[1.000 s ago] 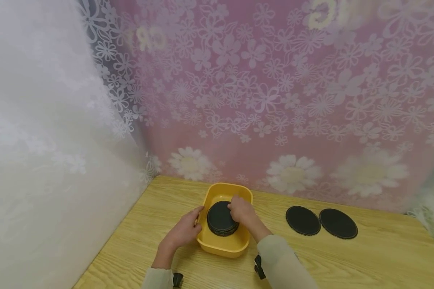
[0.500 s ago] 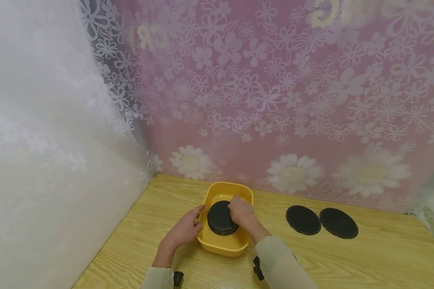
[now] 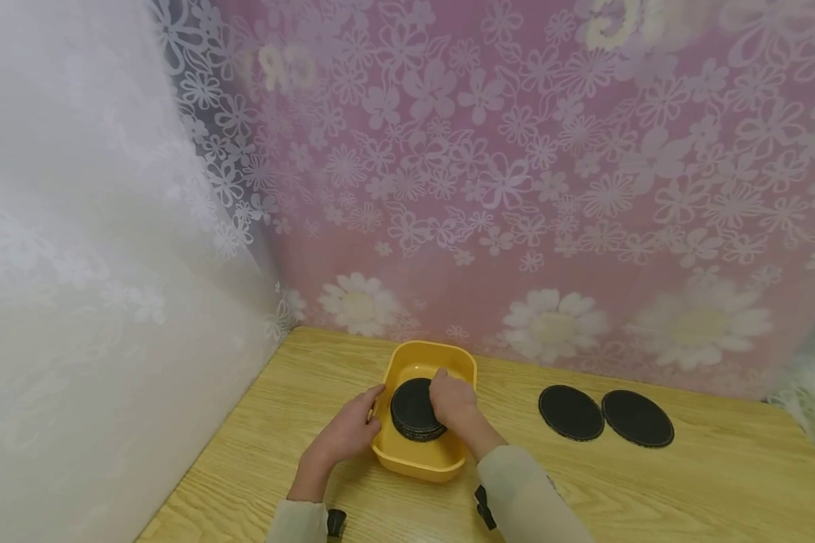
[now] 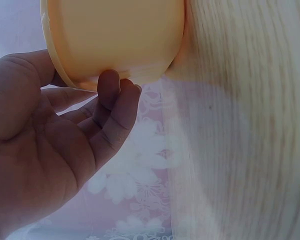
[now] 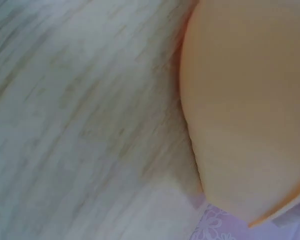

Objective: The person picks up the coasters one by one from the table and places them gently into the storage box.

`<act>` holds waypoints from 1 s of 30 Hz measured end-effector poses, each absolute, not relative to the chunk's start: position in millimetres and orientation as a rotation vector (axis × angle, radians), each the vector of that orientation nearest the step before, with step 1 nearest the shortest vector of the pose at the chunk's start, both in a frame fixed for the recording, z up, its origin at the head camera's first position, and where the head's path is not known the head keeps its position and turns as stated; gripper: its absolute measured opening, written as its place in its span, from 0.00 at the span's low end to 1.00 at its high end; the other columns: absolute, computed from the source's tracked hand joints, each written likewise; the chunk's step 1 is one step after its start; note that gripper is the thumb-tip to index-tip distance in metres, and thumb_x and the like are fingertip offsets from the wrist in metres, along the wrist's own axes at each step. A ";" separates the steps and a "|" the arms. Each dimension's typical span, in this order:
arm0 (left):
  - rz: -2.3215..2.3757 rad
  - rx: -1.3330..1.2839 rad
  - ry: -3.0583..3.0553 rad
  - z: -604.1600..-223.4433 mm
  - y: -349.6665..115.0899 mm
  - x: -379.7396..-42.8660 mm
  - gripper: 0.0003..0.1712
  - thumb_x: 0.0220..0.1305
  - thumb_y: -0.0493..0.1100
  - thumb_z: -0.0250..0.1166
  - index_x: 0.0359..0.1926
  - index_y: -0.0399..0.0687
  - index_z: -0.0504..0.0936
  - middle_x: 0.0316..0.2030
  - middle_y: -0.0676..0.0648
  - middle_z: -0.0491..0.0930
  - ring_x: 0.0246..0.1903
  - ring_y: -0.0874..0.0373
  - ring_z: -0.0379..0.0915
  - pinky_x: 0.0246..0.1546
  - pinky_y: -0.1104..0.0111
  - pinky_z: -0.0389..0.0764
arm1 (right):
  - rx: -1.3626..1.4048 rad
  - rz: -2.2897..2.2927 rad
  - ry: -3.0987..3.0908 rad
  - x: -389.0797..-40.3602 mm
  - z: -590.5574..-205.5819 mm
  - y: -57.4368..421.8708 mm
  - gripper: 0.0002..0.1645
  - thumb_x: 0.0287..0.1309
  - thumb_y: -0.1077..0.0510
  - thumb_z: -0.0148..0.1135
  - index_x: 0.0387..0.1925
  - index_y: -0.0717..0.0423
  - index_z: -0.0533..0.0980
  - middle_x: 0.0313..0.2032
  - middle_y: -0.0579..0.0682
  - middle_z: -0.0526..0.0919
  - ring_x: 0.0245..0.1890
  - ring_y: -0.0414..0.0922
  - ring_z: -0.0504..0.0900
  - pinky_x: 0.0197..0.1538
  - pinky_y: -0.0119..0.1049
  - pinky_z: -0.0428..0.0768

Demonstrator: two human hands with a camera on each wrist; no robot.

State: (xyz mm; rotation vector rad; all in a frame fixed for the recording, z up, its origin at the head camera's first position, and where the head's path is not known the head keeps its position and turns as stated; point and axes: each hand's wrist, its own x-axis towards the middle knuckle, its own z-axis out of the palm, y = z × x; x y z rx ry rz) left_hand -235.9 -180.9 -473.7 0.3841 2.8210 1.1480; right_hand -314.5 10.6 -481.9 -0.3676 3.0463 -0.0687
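A yellow plastic basin [image 3: 419, 469] stands on the table, with a stack of round black coasters [image 3: 414, 407] inside it. My left hand [image 3: 345, 431] holds the basin's left side at the rim. In the left wrist view, the fingers of that left hand [image 4: 55, 135] bend against the basin's outer wall [image 4: 115, 35]. My right hand [image 3: 453, 400] reaches over the basin's right side and grips the right edge of the coaster stack; its fingertips are hidden from the head view. The right wrist view shows mainly the basin's outside [image 5: 240, 110].
Two more round black coasters, a left one [image 3: 571, 412] and a right one [image 3: 638, 418], lie flat side by side on the wood-grain table [image 3: 720, 483] to the right. A pink flowered curtain [image 3: 462, 196] hangs behind the table, and a whitish sheet [image 3: 109, 302] hangs at its left.
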 end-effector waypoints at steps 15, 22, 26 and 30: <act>1.137 0.388 2.821 -474.8 -182.2 -237.5 0.33 0.69 0.33 0.53 0.74 0.34 0.59 0.68 0.33 0.66 0.65 0.42 0.66 0.57 0.49 0.72 | -0.396 -0.041 3.133 -312.6 -487.5 8.6 0.20 0.67 0.59 0.60 0.56 0.63 0.70 0.19 0.54 0.76 0.17 0.48 0.77 0.21 0.40 0.77; 1.128 0.393 2.825 -472.7 -181.6 -235.7 0.33 0.69 0.32 0.53 0.73 0.34 0.60 0.68 0.32 0.66 0.63 0.42 0.67 0.54 0.51 0.72 | -0.437 -0.673 3.110 -317.1 -481.9 20.6 0.20 0.70 0.54 0.57 0.54 0.66 0.71 0.35 0.61 0.79 0.26 0.52 0.79 0.29 0.44 0.79; 1.119 0.384 2.841 -470.6 -181.3 -234.5 0.32 0.69 0.33 0.53 0.73 0.34 0.60 0.67 0.32 0.66 0.64 0.41 0.66 0.58 0.48 0.71 | -0.433 -1.226 2.948 -317.2 -470.1 32.8 0.21 0.70 0.58 0.53 0.58 0.68 0.70 0.44 0.63 0.80 0.32 0.53 0.80 0.34 0.44 0.78; 1.117 0.384 2.850 -472.1 -180.9 -234.1 0.32 0.68 0.32 0.53 0.73 0.33 0.61 0.67 0.32 0.67 0.66 0.40 0.64 0.61 0.47 0.69 | -0.319 -1.595 2.728 -308.4 -461.7 50.6 0.22 0.70 0.57 0.52 0.60 0.65 0.69 0.51 0.62 0.76 0.29 0.55 0.79 0.27 0.41 0.77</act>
